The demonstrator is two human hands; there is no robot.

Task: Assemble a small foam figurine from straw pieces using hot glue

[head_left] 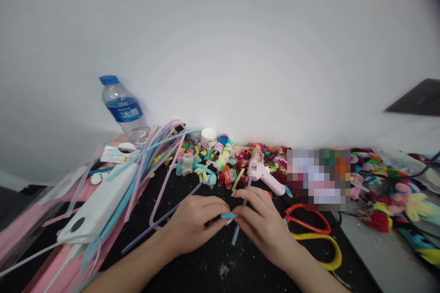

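My left hand [192, 222] and my right hand [263, 224] meet over the black table top [206, 265], fingers pinched together. Between the fingertips sits a small turquoise fuzzy piece [229, 215]. A pale blue pipe cleaner [239, 219] runs under my right fingers, sticking out above and below them. Both hands are closed on these pieces. Just behind the hands lies a pink glue gun [263, 171].
Long pastel pipe cleaners [151, 165] fan out at the left beside a white power strip [99, 203]. A water bottle [123, 110] and a small white jar [208, 137] stand by the wall. Red scissors [305, 219], yellow scissors [326, 249] and heaps of colourful craft figures [220, 160] lie around.
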